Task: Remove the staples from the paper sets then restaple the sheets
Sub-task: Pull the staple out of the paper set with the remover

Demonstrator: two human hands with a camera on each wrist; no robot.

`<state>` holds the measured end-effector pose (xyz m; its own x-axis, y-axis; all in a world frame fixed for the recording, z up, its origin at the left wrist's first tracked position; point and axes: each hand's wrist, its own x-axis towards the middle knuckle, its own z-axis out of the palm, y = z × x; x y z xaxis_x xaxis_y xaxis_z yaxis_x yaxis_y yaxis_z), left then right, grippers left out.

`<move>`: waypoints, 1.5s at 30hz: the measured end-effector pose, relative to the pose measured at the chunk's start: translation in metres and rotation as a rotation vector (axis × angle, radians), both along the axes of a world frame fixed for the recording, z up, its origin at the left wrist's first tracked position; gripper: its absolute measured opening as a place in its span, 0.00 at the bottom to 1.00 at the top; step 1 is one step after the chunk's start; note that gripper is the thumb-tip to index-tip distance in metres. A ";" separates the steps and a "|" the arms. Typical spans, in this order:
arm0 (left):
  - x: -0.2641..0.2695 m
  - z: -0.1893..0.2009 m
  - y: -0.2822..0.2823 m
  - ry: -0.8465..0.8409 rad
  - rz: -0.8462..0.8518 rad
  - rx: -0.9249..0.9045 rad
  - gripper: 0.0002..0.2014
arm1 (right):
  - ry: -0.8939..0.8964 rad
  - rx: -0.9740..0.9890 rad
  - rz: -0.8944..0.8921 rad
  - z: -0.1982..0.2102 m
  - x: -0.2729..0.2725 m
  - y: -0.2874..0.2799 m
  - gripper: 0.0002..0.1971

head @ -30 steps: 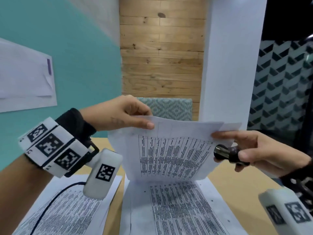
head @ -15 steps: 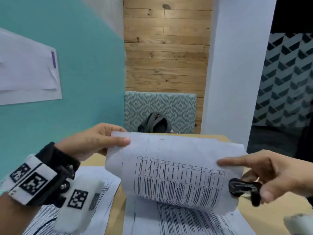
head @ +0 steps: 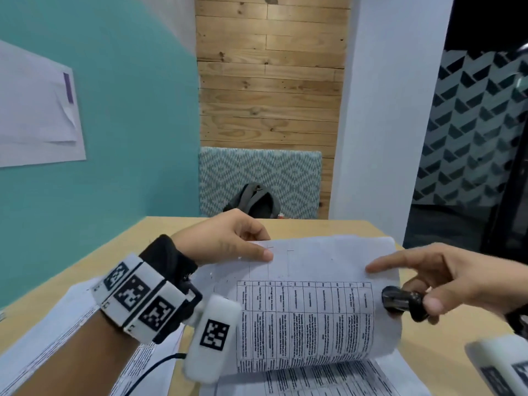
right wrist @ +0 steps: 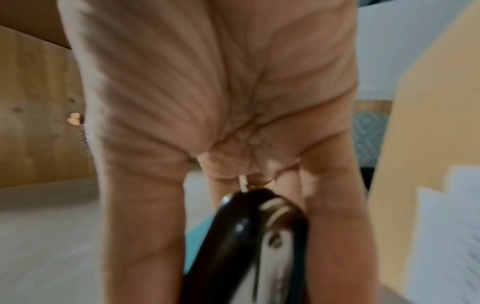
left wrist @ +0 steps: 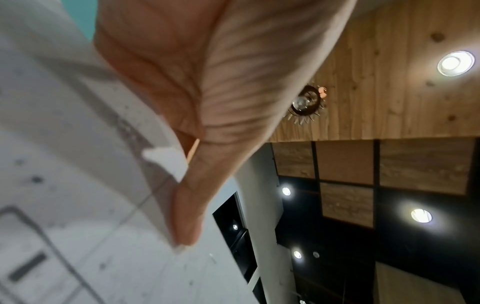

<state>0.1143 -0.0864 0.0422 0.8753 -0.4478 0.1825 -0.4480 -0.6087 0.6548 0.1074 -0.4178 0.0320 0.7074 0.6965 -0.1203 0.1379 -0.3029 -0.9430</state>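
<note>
A printed sheet [head: 314, 304] with a table on it is lifted and curled over the set of sheets [head: 328, 381] lying on the desk. My left hand [head: 228, 241] pinches the sheet's top left corner [left wrist: 166, 162] between thumb and fingers. My right hand [head: 445, 278] holds a small black stapler [head: 404, 302] between thumb and curled fingers, by the sheet's right edge. Its index finger is stretched out onto the sheet's top right part. In the right wrist view the black stapler [right wrist: 249, 242] shows close up below the palm.
A second paper set [head: 57, 344] lies on the wooden desk [head: 445, 352] at the left, with a black cable [head: 154, 370] over it. Behind the desk stands a patterned chair [head: 257, 178] with a dark bag [head: 254, 201] on it. The teal wall is at the left.
Both hands have brought the sheet down from upright toward the desk, and it now curls over the lower sheets. The right hand still holds the stapler.
</note>
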 end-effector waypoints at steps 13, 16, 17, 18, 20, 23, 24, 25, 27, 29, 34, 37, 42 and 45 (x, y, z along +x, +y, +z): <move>0.009 -0.016 0.008 0.094 0.103 -0.238 0.09 | -1.168 -0.173 -0.565 0.037 -0.031 0.077 0.22; 0.008 -0.016 0.008 0.088 0.097 -0.246 0.06 | -1.042 -0.197 -0.441 0.031 -0.026 0.094 0.24; 0.008 -0.016 0.008 0.088 0.085 -0.252 0.06 | -1.051 -0.239 -0.394 0.026 -0.025 0.101 0.25; 0.007 -0.015 0.008 0.092 0.071 -0.255 0.05 | -1.094 -0.287 -0.355 0.020 -0.024 0.109 0.25; 0.007 -0.015 0.008 0.108 0.035 -0.256 0.04 | -1.174 -0.351 -0.308 0.010 -0.020 0.122 0.26; 0.006 -0.014 0.007 0.163 -0.019 -0.265 0.07 | -1.216 -0.347 -0.278 0.001 -0.018 0.133 0.25; 0.005 -0.014 0.007 0.182 -0.032 -0.274 0.08 | -1.255 -0.348 -0.276 0.000 -0.018 0.136 0.23; 0.006 -0.014 0.007 0.199 -0.043 -0.286 0.08 | -1.312 -0.369 -0.280 -0.001 -0.019 0.138 0.21; 0.005 -0.015 0.006 0.230 -0.061 -0.305 0.08 | -1.443 -0.455 -0.302 -0.002 -0.021 0.142 0.19; 0.004 -0.015 0.005 0.235 -0.087 -0.310 0.10 | -1.503 -0.512 -0.313 -0.003 -0.021 0.144 0.17; 0.004 -0.015 0.001 0.259 -0.120 -0.324 0.07 | -1.488 -0.536 -0.269 -0.006 -0.019 0.146 0.14; 0.006 -0.016 0.002 0.274 -0.132 -0.337 0.06 | -1.477 -0.555 -0.249 -0.006 -0.019 0.148 0.15; 0.007 -0.018 0.002 0.303 -0.141 -0.369 0.04 | -1.486 -0.583 -0.250 -0.006 -0.018 0.150 0.14; 0.009 -0.019 0.003 0.310 -0.140 -0.369 0.07 | -1.490 -0.609 -0.255 -0.006 -0.019 0.151 0.12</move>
<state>0.1235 -0.0838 0.0232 0.8494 -0.5198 0.0916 -0.2593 -0.2597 0.9302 0.0886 -0.2666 0.0263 0.5256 0.6577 0.5396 0.6576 -0.7165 0.2327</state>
